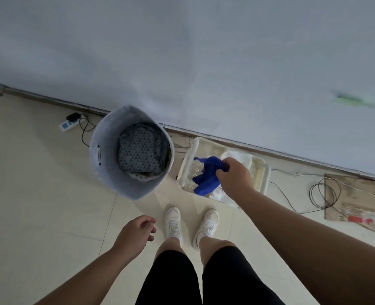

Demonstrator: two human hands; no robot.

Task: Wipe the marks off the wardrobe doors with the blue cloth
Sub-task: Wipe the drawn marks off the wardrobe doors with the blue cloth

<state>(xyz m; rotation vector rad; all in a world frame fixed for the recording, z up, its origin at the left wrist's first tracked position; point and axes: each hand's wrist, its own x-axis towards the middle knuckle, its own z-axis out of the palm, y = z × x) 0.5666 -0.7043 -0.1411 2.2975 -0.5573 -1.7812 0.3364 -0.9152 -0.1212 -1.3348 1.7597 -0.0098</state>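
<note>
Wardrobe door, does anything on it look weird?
Yes: green smears streak the pale grey wardrobe door at its right side, out of place on the plain surface. The right hand grips the crumpled blue cloth, away from them.

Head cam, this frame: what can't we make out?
All head view.
Right hand: fingertips hidden by knuckles and the blue cloth.
White tray: contents partly covered by cloth and hand.
Green marks: blurred; one cut by the right edge.
Grey bin: bottom under patterned fabric.

The right hand (235,177) is extended forward, fingers clenched round the cloth (208,178). The left hand (136,232) is held back and leftward of it, fingers loosely curled, nothing held.
</note>
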